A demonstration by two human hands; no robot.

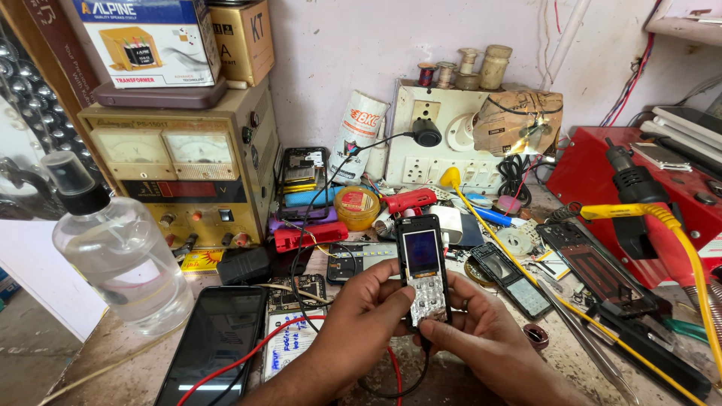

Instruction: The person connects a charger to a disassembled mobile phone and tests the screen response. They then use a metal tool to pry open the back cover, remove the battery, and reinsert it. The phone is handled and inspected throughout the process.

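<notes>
Both hands, left hand [361, 316] and right hand [481, 338], grip the phone [423, 271]; its screen is lit, casing off, bottle [120, 248] at 9 o'clock.

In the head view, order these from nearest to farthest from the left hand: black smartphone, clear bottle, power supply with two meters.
1. Black smartphone, flat just left of the left hand.
2. Clear bottle, farther left.
3. Power supply, at the back left.

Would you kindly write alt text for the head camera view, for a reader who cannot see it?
Both hands, left hand and right hand, hold a small black keypad phone with a lit blue screen upright over a cluttered repair bench. A clear plastic bottle and beige metered power supply stand to the left.
</notes>
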